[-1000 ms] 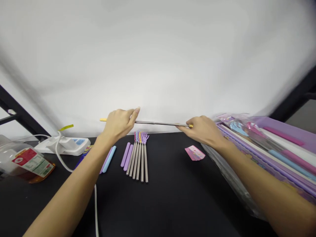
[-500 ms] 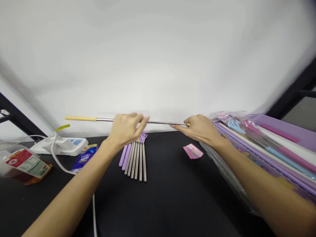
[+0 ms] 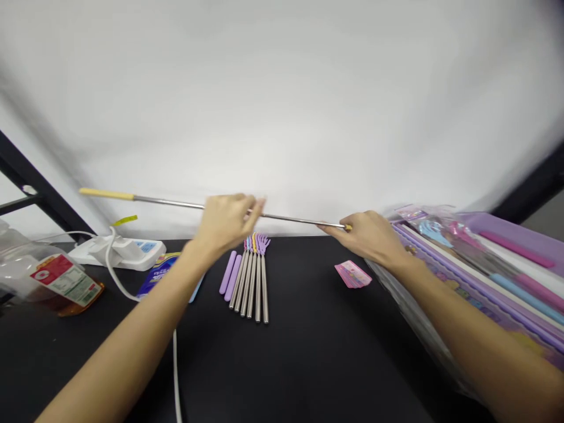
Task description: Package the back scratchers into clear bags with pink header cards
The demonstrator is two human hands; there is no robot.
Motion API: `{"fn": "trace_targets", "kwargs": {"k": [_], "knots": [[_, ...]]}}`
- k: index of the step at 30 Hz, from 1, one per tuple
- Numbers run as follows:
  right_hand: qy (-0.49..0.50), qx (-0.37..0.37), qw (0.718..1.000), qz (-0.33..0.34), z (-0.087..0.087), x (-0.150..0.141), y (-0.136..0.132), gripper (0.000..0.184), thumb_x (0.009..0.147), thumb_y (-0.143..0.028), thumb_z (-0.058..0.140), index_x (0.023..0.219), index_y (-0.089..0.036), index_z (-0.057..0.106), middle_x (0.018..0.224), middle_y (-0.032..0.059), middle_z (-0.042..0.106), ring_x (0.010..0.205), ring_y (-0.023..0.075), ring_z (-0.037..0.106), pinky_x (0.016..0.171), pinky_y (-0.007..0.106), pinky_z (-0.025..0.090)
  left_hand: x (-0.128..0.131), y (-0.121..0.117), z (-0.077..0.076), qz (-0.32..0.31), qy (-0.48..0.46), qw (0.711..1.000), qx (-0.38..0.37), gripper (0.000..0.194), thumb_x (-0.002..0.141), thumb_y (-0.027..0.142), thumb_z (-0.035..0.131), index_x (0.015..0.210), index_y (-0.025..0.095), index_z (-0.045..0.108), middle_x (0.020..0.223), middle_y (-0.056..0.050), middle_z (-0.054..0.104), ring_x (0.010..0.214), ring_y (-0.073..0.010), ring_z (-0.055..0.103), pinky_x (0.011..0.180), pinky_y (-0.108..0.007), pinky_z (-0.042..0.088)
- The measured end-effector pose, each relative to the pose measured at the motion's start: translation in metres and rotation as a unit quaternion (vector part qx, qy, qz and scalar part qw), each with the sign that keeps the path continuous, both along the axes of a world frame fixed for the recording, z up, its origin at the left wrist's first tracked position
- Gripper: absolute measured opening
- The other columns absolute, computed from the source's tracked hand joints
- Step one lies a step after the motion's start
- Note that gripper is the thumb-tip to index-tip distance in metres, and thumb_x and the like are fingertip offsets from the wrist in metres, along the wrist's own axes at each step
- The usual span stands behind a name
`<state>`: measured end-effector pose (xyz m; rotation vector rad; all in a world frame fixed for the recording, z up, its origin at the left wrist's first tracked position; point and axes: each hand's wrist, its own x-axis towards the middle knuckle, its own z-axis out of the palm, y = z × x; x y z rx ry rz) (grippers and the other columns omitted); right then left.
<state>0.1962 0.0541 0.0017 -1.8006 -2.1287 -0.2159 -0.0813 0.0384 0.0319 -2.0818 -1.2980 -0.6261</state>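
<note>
A telescopic back scratcher (image 3: 167, 202) with a yellow handle stretches across in front of me, tilted slightly down to the right. My left hand (image 3: 229, 223) is closed round the middle of its metal rod. At the rod's right end, my right hand (image 3: 368, 235) is closed over the yellow head, most of which it hides. Below my left hand lie several metal back scratchers (image 3: 249, 285) with coloured claw heads, side by side. Two purple handles (image 3: 231, 276) rest along their left side. A blue handle (image 3: 196, 291) is partly hidden behind my left forearm.
At right stands a purple box (image 3: 506, 235) holding packaged back scratchers (image 3: 497, 264). Pink cards (image 3: 352, 274) lie on the black table (image 3: 308, 352). To the left are a blue packet (image 3: 158, 273), a white power strip (image 3: 147, 254) with cable and a bottle (image 3: 66, 282).
The back scratcher has lengthened, its yellow handle moving far to the left. My left hand has slid right along the rod, while the right hand keeps its hold on the head end.
</note>
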Motion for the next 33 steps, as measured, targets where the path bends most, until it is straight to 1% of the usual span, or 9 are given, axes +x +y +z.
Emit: {"fn": "trace_targets", "kwargs": {"k": [2,4,11,15,22,25,29,31,33], "knots": [[-0.004,0.001,1.000,0.006,-0.001,-0.005,-0.002,0.067,0.084,-0.076,0.034,0.051,-0.021,0.054,0.053,0.0090,0.057,0.055,0.0205,0.051,0.053,0.030,0.021,0.019,-0.004,-0.008,-0.042,0.035,0.998,-0.019,0.054,0.100,0.045,0.026,0.077,0.018,0.065,0.068,-0.006,0.066,0.058,-0.0169,0.057,0.053,-0.031,0.022],[0.005,-0.005,1.000,0.006,-0.002,-0.006,-0.003,0.069,0.085,-0.076,0.032,0.049,-0.021,0.052,0.050,0.0078,0.054,0.052,0.0189,0.048,0.053,0.030,0.020,0.025,-0.004,-0.012,-0.058,0.051,0.997,-0.029,0.056,0.101,0.045,0.023,0.078,0.016,0.065,0.065,-0.007,0.065,0.057,-0.0176,0.058,0.052,-0.031,0.021],[0.027,-0.002,0.999,0.025,-0.004,-0.002,-0.001,0.068,0.088,-0.073,0.030,0.049,-0.021,0.049,0.048,0.0053,0.049,0.048,0.0153,0.040,0.052,0.030,0.021,-0.021,0.011,-0.004,-0.008,0.012,1.000,0.010,0.049,0.099,0.041,0.027,0.069,0.017,0.059,0.060,-0.008,0.062,0.051,-0.0172,0.053,0.052,-0.031,0.024],[0.033,-0.006,0.999,0.026,-0.006,0.001,0.001,0.067,0.091,-0.068,0.030,0.049,-0.021,0.051,0.047,0.0050,0.048,0.047,0.0152,0.040,0.052,0.030,0.022,-0.031,0.009,-0.001,0.014,0.010,1.000,0.022,0.050,0.099,0.039,0.026,0.063,0.019,0.054,0.053,-0.005,0.056,0.045,-0.0150,0.047,0.051,-0.030,0.022],[0.034,-0.023,0.999,0.017,-0.011,0.010,0.003,0.058,0.093,-0.056,0.035,0.051,-0.021,0.057,0.048,0.0063,0.054,0.049,0.0179,0.047,0.054,0.031,0.024,-0.015,0.006,0.001,0.002,-0.002,0.999,0.037,0.050,0.098,0.038,0.026,0.060,0.019,0.052,0.051,-0.004,0.054,0.044,-0.0137,0.044,0.050,-0.030,0.020],[0.034,-0.024,0.999,0.022,-0.011,-0.005,-0.001,0.052,0.092,-0.048,0.038,0.054,-0.022,0.060,0.051,0.0072,0.057,0.051,0.0185,0.049,0.054,0.031,0.025,0.004,0.000,-0.002,-0.004,-0.015,0.999,0.048,0.050,0.098,0.036,0.026,0.061,0.018,0.054,0.050,-0.004,0.055,0.044,-0.0137,0.045,0.050,-0.030,0.021],[0.034,-0.022,0.997,0.063,-0.008,-0.033,-0.009,0.043,0.090,-0.040,0.041,0.058,-0.021,0.063,0.057,0.0080,0.063,0.053,0.0175,0.051,0.055,0.030,0.026,0.028,-0.011,-0.003,-0.068,0.003,0.998,0.004,0.048,0.098,0.037,0.026,0.069,0.018,0.059,0.055,-0.005,0.060,0.048,-0.0148,0.050,0.050,-0.030,0.022],[0.052,-0.015,0.997,0.063,-0.006,-0.034,-0.008,0.044,0.090,-0.041,0.041,0.056,-0.021,0.061,0.055,0.0066,0.061,0.050,0.0160,0.046,0.054,0.030,0.025,0.025,-0.011,-0.001,-0.074,0.012,0.997,-0.010,0.046,0.099,0.036,0.025,0.078,0.018,0.062,0.061,-0.006,0.063,0.051,-0.0152,0.053,0.051,-0.030,0.024],[0.070,-0.012,0.996,0.047,-0.004,-0.024,-0.005,0.045,0.089,-0.044,0.043,0.054,-0.021,0.058,0.052,0.0048,0.057,0.049,0.0151,0.042,0.053,0.030,0.024,0.010,-0.007,0.002,-0.033,0.012,0.999,0.005,0.047,0.100,0.036,0.025,0.082,0.018,0.065,0.065,-0.006,0.066,0.054,-0.0157,0.055,0.052,-0.030,0.026]]}}
